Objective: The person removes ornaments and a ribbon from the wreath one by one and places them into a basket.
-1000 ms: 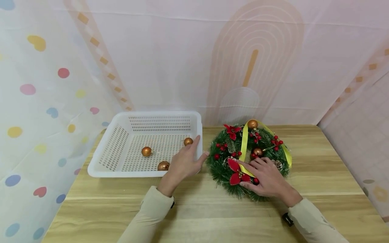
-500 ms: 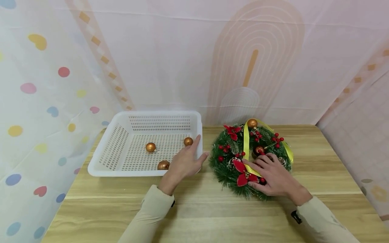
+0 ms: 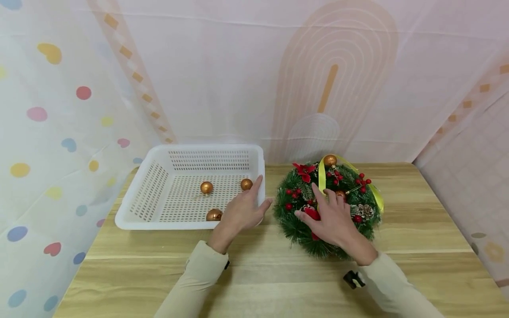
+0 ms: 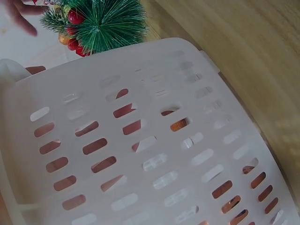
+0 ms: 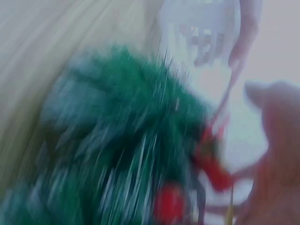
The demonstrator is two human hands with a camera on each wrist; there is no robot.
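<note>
My left hand (image 3: 242,210) rests at the front right corner of a white plastic basket (image 3: 187,226). Its index finger lies along the right rim and the thumb points outward; the other fingers are mostly hidden. Inside the basket lie three copper-coloured ball ornaments (image 3: 206,187). My right hand (image 3: 334,221) hovers over or touches a green Christmas wreath (image 3: 288,225), fingers spread, partly covering a red poinsettia. On the wreath are a yellow ribbon (image 3: 322,174), red berries, pine cones (image 3: 365,212) and copper balls (image 3: 330,160). The right wrist view is blurred.
Basket and wreath stand side by side on a wooden table (image 3: 254,282), the basket on the left. A patterned cloth backdrop (image 3: 222,79) rises behind and along both sides.
My right hand has come off the lower poinsettia and ribbon and moved left and farther back, fingers spreading. The wreath shifted slightly right earlier. One ball rolled right and back in the basket.
</note>
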